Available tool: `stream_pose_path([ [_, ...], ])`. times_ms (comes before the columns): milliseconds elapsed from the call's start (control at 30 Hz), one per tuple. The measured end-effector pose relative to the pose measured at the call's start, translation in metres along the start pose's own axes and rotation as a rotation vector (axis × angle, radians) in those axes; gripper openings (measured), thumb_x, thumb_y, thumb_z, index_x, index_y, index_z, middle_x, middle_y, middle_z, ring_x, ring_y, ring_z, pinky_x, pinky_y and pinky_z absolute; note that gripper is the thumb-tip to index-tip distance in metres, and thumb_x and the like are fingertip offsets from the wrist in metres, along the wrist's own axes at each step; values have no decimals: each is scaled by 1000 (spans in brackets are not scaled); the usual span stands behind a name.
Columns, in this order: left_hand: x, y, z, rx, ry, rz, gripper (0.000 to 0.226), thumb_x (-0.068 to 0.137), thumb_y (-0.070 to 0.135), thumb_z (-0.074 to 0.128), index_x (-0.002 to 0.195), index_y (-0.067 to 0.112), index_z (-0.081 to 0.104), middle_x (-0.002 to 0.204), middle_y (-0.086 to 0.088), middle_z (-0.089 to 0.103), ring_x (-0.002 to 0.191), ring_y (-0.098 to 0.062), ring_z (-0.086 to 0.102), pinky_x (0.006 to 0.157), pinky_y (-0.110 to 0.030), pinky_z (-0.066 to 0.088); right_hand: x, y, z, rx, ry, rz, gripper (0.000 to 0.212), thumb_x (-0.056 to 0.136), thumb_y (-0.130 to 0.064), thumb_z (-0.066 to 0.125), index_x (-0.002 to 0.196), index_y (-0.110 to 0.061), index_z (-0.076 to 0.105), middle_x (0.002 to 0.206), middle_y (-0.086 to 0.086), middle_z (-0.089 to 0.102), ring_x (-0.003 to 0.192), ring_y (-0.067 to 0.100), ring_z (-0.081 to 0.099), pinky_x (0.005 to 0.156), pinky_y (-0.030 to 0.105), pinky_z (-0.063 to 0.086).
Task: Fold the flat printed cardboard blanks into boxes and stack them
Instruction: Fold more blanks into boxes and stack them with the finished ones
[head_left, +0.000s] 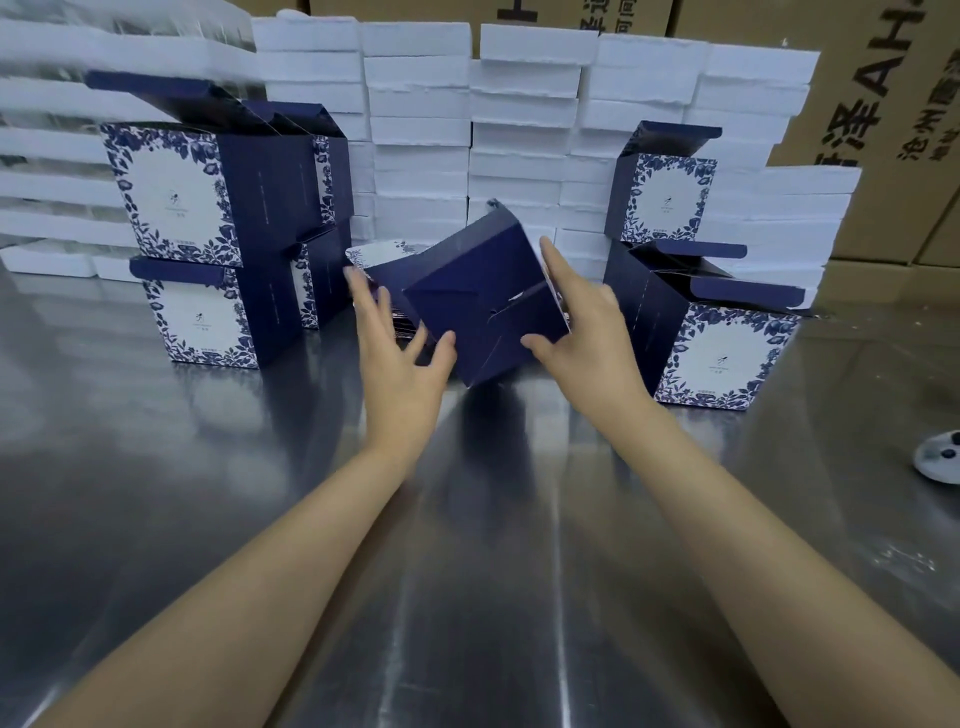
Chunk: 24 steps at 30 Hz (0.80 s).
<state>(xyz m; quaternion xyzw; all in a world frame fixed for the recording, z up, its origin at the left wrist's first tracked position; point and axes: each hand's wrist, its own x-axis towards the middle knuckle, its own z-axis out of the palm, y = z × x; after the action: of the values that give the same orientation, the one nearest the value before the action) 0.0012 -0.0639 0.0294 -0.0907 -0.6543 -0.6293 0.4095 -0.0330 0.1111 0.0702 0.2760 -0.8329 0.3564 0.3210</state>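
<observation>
A navy folded box (470, 296) is tilted above the steel table, its closed bottom flaps facing me. My right hand (587, 332) holds its right side, fingers straight along the edge and thumb under the bottom. My left hand (400, 348) is at its left corner with spread fingers, thumb touching the box. Behind it lies a pile of flat printed blanks (379, 257). Finished blue-and-white floral boxes stand stacked two high at the left (197, 249) and at the right (711, 322).
White foam trays (519, 130) are stacked in a wall along the back, with brown cartons (893, 130) behind them. A small white round object (943, 457) lies at the table's right edge. The steel table (467, 571) stretches toward me.
</observation>
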Motion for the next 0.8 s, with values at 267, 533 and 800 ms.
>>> stream_pose_path([
  [267, -6, -3, -3, 129, -236, -67, 76, 93, 10, 61, 153, 29, 17, 153, 9, 35, 139, -1, 34, 117, -33, 29, -52, 3, 25, 84, 102, -55, 91, 88, -16, 67, 154, -20, 4, 142, 1, 40, 127, 22, 41, 99, 18, 32],
  [533, -9, -11, -5, 444, -319, 214, 96, 89, 8, 65, 151, 31, -5, 162, 7, 6, 146, 0, 4, 119, -23, 16, -56, 7, 36, 20, -135, -11, 125, 68, -19, 87, 141, -51, -8, 158, 16, -8, 131, 16, 24, 87, 23, 41],
  [800, -4, -15, -9, 553, -177, 252, 103, 83, 11, 72, 151, 37, 0, 154, 4, 22, 142, -12, 25, 107, -40, 42, -57, 18, 38, 141, -260, -43, 101, 50, -56, 87, 128, -43, 25, 149, -11, -4, 136, 4, 22, 95, 11, 32],
])
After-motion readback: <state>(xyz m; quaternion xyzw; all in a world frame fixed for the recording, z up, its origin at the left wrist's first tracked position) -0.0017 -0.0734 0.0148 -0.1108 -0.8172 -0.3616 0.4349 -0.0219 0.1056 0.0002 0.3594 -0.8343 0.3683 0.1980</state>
